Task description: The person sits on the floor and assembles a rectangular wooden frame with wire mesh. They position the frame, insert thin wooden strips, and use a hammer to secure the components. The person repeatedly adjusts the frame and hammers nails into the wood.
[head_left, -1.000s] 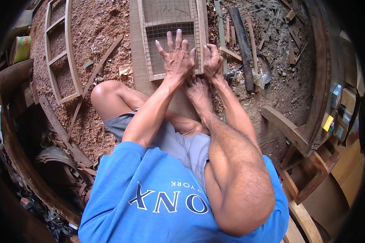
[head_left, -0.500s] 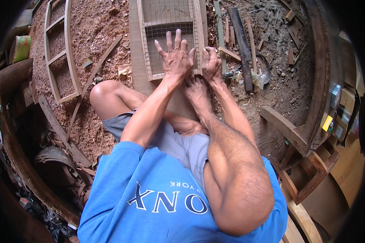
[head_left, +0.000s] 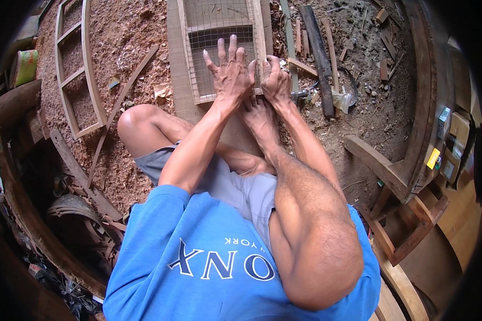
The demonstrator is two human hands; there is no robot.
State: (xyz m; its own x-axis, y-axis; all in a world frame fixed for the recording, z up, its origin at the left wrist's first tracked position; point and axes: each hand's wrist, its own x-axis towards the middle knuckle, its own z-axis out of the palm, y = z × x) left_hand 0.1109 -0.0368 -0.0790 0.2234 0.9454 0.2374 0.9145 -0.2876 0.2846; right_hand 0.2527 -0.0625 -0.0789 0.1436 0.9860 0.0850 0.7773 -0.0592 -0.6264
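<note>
A narrow wooden frame (head_left: 259, 45) covered with wire mesh (head_left: 201, 64) lies on a wide board (head_left: 177, 69) in front of me. My left hand (head_left: 231, 75) rests on the mesh near the frame's close end, fingers spread and empty. At the frame's right rail, my right hand (head_left: 276, 83) is closed, with thumb and curled fingers drawn together against the wood's outer edge. Whatever sits between those fingers is too small or hidden to make out. My bare foot (head_left: 260, 115) is on the board just below the two hands.
A second wooden frame (head_left: 85, 69), without visible mesh, lies on wood shavings at left beside a long thin strip (head_left: 123, 99). To the right are a hammer (head_left: 300, 94), a dark wood bar (head_left: 320, 64), a clear plastic bag (head_left: 344, 100) and heavy timber (head_left: 377, 166).
My right hand has shifted slightly left and up along the rail, its fingers changing their bend. The left hand stays spread on the mesh.
</note>
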